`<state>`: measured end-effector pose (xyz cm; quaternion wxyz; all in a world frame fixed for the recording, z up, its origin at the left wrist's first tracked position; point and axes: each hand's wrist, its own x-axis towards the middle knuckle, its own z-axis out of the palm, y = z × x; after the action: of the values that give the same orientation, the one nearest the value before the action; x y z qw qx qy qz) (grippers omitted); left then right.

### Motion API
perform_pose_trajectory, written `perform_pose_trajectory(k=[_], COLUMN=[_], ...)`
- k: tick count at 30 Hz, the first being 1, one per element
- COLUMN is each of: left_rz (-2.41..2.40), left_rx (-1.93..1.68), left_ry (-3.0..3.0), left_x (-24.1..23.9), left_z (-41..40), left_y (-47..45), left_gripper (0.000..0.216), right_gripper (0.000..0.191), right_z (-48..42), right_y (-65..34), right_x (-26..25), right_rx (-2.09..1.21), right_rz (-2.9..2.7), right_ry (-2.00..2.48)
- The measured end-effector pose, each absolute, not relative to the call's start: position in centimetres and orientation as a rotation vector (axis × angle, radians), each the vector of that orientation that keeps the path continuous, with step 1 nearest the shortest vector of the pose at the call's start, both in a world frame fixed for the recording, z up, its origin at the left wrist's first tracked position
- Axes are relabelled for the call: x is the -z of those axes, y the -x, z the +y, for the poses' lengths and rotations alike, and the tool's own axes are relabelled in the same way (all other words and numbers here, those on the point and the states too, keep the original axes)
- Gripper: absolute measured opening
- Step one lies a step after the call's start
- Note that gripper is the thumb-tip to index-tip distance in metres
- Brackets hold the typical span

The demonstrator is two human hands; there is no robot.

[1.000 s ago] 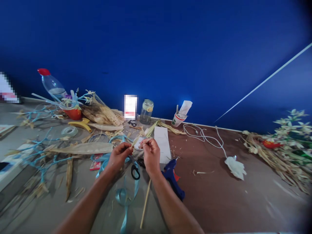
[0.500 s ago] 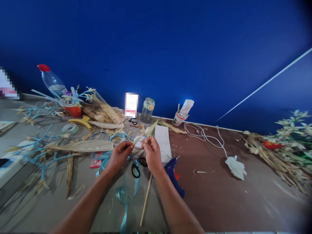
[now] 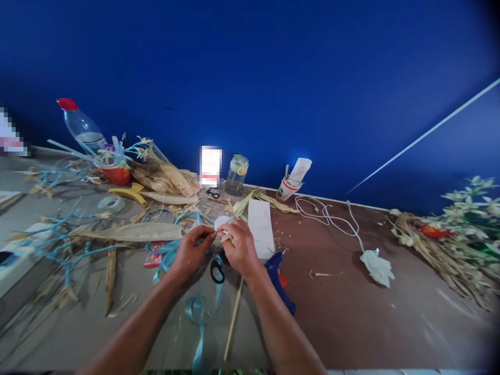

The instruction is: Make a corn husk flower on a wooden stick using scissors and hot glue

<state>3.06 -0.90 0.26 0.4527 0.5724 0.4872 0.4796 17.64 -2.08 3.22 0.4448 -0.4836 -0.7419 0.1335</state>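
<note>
My left hand [image 3: 194, 251] is closed in a pinch, its fingertips meeting those of my right hand [image 3: 240, 249]. A small pale strip of dried husk [image 3: 226, 238] shows between my right fingers; its other end is hidden at my left fingertips. Just behind the fingers lies a round white disc [image 3: 222, 222], partly covered. Black-handled scissors [image 3: 217, 271] rest below my hands, blades hidden. Light-blue ribbon [image 3: 167, 254] lies in loops by my left hand and trails [image 3: 199, 338] toward the front edge. A blue glue gun [image 3: 280, 284] lies right of my right forearm.
A long dried husk [image 3: 133, 233] and blue-wrapped stems [image 3: 68, 260] spread at left. Behind stand a red pot [image 3: 117, 175], a bottle [image 3: 84, 127], a glass jar [image 3: 236, 177] and a cup [image 3: 288, 188]. White paper [image 3: 261, 229], a thin stick [image 3: 233, 320] and a cable [image 3: 332, 221] lie rightward.
My right hand has turned and its fingers have curled inward over the husk strip, closer to my left fingertips. The left hand has hardly moved, and the view has shifted slightly.
</note>
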Motion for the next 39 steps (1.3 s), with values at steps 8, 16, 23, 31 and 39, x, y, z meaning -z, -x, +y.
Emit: perform_pose_trajectory(k=[8, 16, 23, 31, 39], left_rz=[1.240, 0.831, 0.757, 0.765, 0.966], left_rx=[-1.224, -0.935, -0.832, -0.986, -1.157], left_ry=[-1.397, -1.114, -1.047, -1.043, -1.207], left_x=[-0.8, -1.2, -1.5, -1.3, -1.3], left_z=[-1.1, -1.0, -0.8, -0.9, -1.1], left_y=[-3.3, -2.5, -1.6, -2.1, -2.8], left_gripper=[0.017, 0.026, 0.030, 0.024, 0.018], right_gripper=[0.017, 0.019, 0.019, 0.019, 0.018], right_z=[-1.9, -2.3, -2.4, -2.5, -2.5], right_y=[-17.3, -17.3, -17.6, -17.2, -16.8], right_x=[-2.4, -2.8, -3.3, -2.8, -2.6], right_rx=[-0.166, -0.159, -0.342, -0.294, -0.469], right_rz=[-1.871, -1.897, -1.933, -1.859, -1.665], right_ry=[1.211, 1.091, 0.978, 1.058, 1.212])
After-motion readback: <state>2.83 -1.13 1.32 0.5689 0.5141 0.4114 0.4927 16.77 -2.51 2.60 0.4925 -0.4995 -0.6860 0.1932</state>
